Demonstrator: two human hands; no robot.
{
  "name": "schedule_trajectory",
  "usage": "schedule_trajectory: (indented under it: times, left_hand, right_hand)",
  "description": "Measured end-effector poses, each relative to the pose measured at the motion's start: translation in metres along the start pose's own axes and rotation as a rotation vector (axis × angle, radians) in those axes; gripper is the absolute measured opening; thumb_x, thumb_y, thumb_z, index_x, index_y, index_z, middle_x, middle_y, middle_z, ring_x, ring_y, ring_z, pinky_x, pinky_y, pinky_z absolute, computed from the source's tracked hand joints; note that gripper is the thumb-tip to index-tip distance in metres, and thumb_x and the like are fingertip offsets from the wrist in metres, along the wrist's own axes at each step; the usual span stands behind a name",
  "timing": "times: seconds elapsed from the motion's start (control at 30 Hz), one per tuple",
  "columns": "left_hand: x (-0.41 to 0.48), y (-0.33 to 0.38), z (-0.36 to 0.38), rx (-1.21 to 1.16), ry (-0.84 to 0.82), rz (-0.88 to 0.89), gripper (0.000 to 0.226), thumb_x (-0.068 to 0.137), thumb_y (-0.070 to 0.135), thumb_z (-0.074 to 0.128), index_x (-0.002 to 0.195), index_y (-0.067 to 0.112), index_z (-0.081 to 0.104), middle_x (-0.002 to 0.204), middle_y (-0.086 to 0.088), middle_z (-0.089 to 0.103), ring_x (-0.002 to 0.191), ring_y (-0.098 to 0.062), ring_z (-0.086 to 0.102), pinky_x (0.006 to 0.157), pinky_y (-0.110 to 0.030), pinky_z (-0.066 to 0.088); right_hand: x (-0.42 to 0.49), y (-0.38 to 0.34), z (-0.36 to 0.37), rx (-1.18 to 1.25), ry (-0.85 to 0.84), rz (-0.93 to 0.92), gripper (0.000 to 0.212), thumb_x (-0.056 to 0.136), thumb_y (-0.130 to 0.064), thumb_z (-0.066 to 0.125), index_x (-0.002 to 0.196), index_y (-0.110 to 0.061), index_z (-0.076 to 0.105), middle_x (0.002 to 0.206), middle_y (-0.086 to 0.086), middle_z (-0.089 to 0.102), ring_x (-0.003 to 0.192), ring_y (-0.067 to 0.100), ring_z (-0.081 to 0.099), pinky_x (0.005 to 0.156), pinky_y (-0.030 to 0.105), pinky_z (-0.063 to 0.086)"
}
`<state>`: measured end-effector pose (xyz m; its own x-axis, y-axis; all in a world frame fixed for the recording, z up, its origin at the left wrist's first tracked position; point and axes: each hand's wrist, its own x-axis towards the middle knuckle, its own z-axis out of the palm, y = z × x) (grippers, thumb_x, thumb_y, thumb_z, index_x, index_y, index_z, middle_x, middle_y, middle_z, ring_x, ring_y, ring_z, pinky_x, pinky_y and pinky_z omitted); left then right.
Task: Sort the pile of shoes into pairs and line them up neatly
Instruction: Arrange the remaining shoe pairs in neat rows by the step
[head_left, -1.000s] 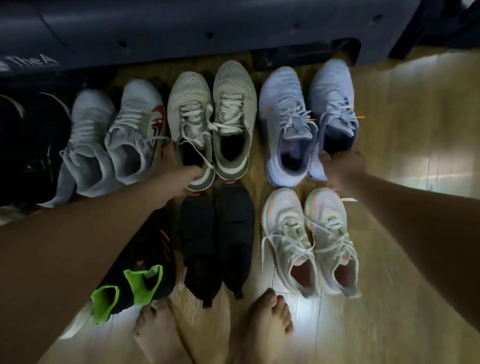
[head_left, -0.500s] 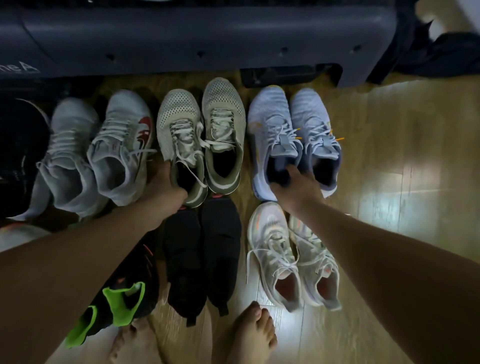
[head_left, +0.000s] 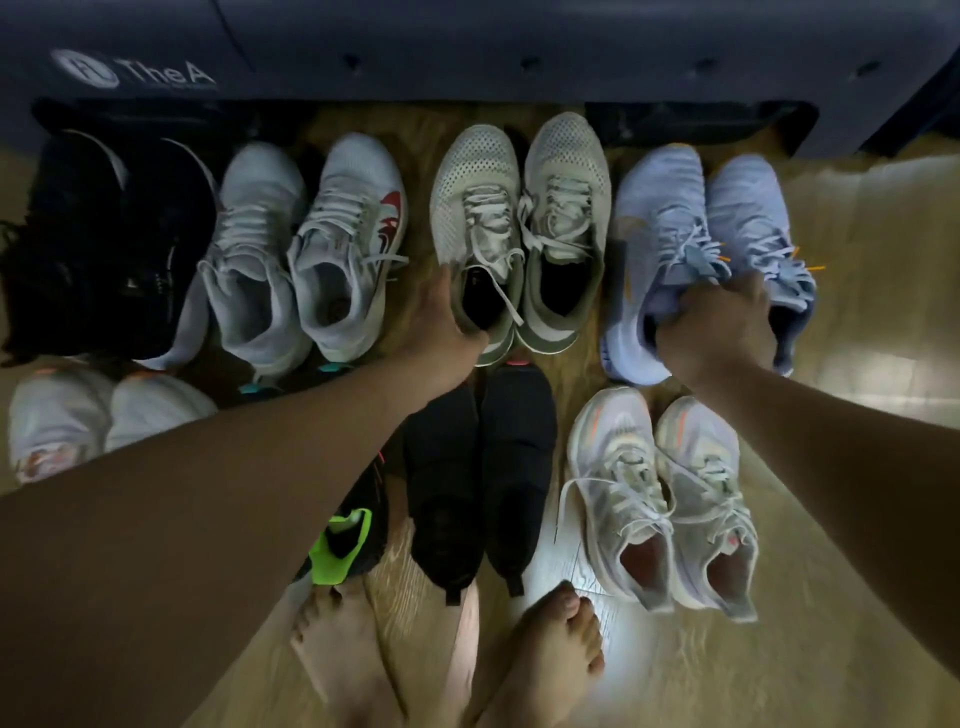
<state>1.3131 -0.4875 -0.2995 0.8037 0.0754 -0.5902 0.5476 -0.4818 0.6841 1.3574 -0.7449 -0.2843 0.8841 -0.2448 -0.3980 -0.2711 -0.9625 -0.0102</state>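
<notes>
Both arms reach forward, nearly straight, over two rows of paired shoes on the wooden floor (head_left: 857, 322). The left forearm comes in from 8 o'clock and runs toward the centre. The left hand (head_left: 447, 332) sits at the heel of the left olive mesh shoe (head_left: 475, 208), with the thumb laid up along the outer collar. The other fingers curl round the heel rim, their tips hidden in the opening. The right olive mesh shoe (head_left: 566, 208) stands touching it at its 3 o'clock side, toe toward 12.

The right forearm enters from 4 o'clock. The right hand (head_left: 719, 332) is knuckles-up, fingers bunched tightly together and clamped on the heel collars of the pale blue pair (head_left: 649, 218), right where the two shoes meet. Whether it grips one collar or both cannot be told.

The back row, from 9 o'clock toward 3, holds a black pair (head_left: 104, 234), a white pair with a red logo (head_left: 353, 218), the olive shoes and the blue ones. All point their toes at the dark sofa base (head_left: 467, 52) at 12.

The front row has a pale pair (head_left: 104, 415) at 9 o'clock and a black shoe with neon-green lining (head_left: 348, 540) at 7, mostly under the left arm. Black slip-ons (head_left: 483, 467) sit just below centre, and a white pair with orange marks (head_left: 654, 483) lies at 5. Two bare feet (head_left: 545, 649) stand at 6 o'clock, near the slip-ons' heels
</notes>
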Motion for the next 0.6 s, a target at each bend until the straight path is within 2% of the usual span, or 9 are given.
schedule_trajectory:
  times: [0.07,0.13,0.2,0.23,0.3,0.37,0.47,0.53,0.6]
  left_hand:
    - [-0.013,-0.007,-0.012,0.159,0.106,0.029,0.069,0.083,0.018,0.065,0.144,0.025,0.033,0.147,-0.002,0.033,0.127,-0.024,0.046,0.102,-0.038,0.045]
    - [-0.028,-0.018,-0.029,0.387,0.243,0.087,0.053,0.085,0.018,0.061,0.134,0.02,0.041,0.143,-0.003,0.032,0.115,-0.028,0.052,0.085,-0.04,0.05]
    - [-0.041,-0.03,-0.048,0.571,0.323,0.109,0.053,0.082,0.021,0.062,0.131,0.023,0.041,0.144,-0.004,0.027,0.113,-0.031,0.05,0.076,-0.041,0.05]
    - [-0.042,-0.04,-0.056,0.626,0.359,0.081,0.055,0.081,0.021,0.062,0.131,0.024,0.038,0.144,-0.006,0.025,0.114,-0.034,0.049,0.073,-0.042,0.048]
    - [-0.04,-0.053,-0.069,0.613,0.438,-0.06,0.062,0.079,0.016,0.064,0.132,0.026,0.033,0.145,-0.008,0.023,0.115,-0.039,0.048,0.068,-0.042,0.045]
    - [-0.034,-0.068,-0.08,0.489,0.429,-0.206,0.072,0.08,0.018,0.065,0.139,0.029,0.026,0.149,-0.008,0.023,0.118,-0.041,0.049,0.07,-0.041,0.043]
    - [-0.029,-0.086,-0.089,0.411,0.251,-0.183,0.078,0.082,0.019,0.065,0.147,0.028,0.023,0.149,-0.005,0.024,0.127,-0.036,0.044,0.089,-0.045,0.044]
    - [-0.025,-0.09,-0.093,0.368,0.217,-0.14,0.077,0.081,0.018,0.066,0.146,0.027,0.025,0.148,-0.005,0.024,0.129,-0.034,0.041,0.094,-0.045,0.044]
    - [-0.022,-0.09,-0.098,0.35,0.261,-0.171,0.073,0.082,0.021,0.066,0.143,0.029,0.027,0.148,-0.007,0.023,0.127,-0.037,0.042,0.091,-0.044,0.045]
  right_hand:
    - [-0.014,-0.023,0.0,0.065,0.079,-0.213,0.028,0.085,-0.019,0.054,0.111,-0.012,0.062,0.124,0.019,0.046,0.12,0.04,0.044,0.092,0.048,0.047]
    - [-0.024,-0.05,0.005,0.119,-0.031,-0.45,0.039,0.082,-0.017,0.059,0.121,-0.015,0.06,0.127,0.014,0.047,0.116,0.04,0.05,0.089,0.046,0.05]
    - [-0.028,-0.076,0.01,0.062,-0.193,-0.505,0.063,0.082,-0.026,0.063,0.141,-0.022,0.044,0.135,0.011,0.046,0.12,0.04,0.048,0.095,0.042,0.046]
    - [-0.028,-0.086,0.011,0.001,-0.251,-0.485,0.072,0.082,-0.034,0.064,0.147,-0.027,0.033,0.133,0.012,0.05,0.122,0.041,0.045,0.097,0.041,0.043]
    - [-0.03,-0.096,0.01,-0.095,-0.307,-0.431,0.079,0.083,-0.039,0.063,0.149,-0.034,0.019,0.116,0.012,0.058,0.122,0.041,0.04,0.093,0.042,0.043]
    - [-0.036,-0.095,0.007,-0.143,-0.285,-0.44,0.075,0.086,-0.022,0.058,0.148,-0.033,0.018,0.101,0.012,0.058,0.12,0.039,0.041,0.086,0.041,0.045]
    - [-0.047,-0.082,0.007,-0.147,-0.306,-0.454,0.067,0.087,-0.001,0.05,0.143,-0.027,0.025,0.08,0.008,0.04,0.116,0.039,0.042,0.077,0.038,0.042]
    - [-0.05,-0.078,0.008,-0.217,-0.294,-0.462,0.062,0.085,-0.004,0.052,0.138,-0.025,0.028,0.087,0.01,0.049,0.115,0.04,0.043,0.081,0.04,0.043]
    - [-0.052,-0.084,0.011,-0.307,-0.163,-0.477,0.057,0.084,-0.015,0.057,0.135,-0.026,0.032,0.113,0.011,0.056,0.116,0.039,0.042,0.09,0.045,0.039]
